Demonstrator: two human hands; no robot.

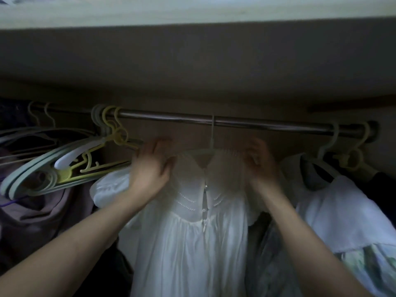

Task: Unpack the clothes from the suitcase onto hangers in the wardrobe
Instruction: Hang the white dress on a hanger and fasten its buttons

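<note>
A white buttoned dress (192, 232) hangs on a pale hanger (211, 144) whose hook sits on the metal wardrobe rail (246, 123). My left hand (152, 166) rests on the dress's left shoulder with fingers spread fairly straight. On the right shoulder, my right hand (260, 166) has its fingers curled and pinches the fabric. Both hands are blurred. The suitcase is out of view.
A bunch of empty green, yellow and white hangers (70, 166) hangs tilted at the left over purple cloth (42, 213). Another white garment (347, 213) hangs on the right by two more hooks. A pale shelf edge (192, 16) runs overhead.
</note>
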